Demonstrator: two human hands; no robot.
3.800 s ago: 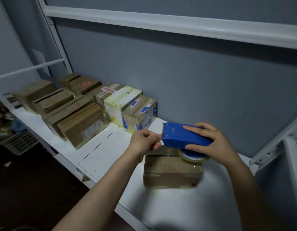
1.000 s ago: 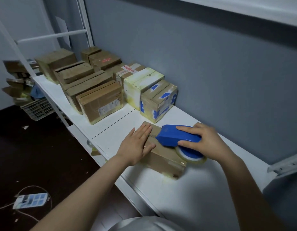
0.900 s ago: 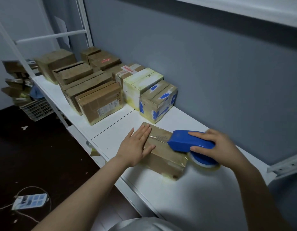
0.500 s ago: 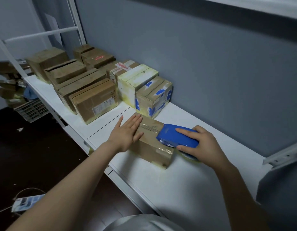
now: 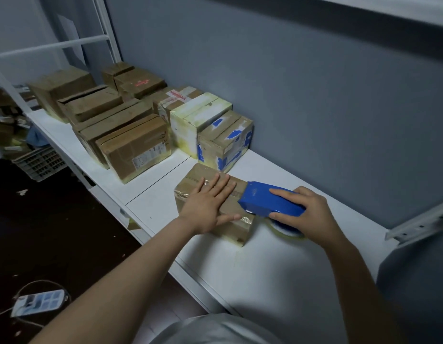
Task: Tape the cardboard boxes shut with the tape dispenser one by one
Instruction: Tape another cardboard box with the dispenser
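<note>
A small brown cardboard box (image 5: 190,180) lies on the white shelf (image 5: 265,264) in front of me, with clear tape along its top. My left hand (image 5: 210,204) presses flat on the lid, fingers straight and spread. My right hand (image 5: 307,214) grips the blue tape dispenser (image 5: 265,202), whose front end rests on the box's right top edge. The tape roll (image 5: 285,230) hangs below the dispenser, just off the box's right side, partly hidden by my fingers.
Several more cardboard boxes (image 5: 138,145) stand in rows along the shelf to the left, up to the grey wall (image 5: 314,83). A box with blue tape patches (image 5: 225,140) sits just behind the one I work on. A plastic crate (image 5: 39,162) and a power strip (image 5: 39,302) lie on the dark floor.
The dispenser went right along the box's top, past its right end, and is now back at that edge. My left hand slid further onto the lid and stays flat.
</note>
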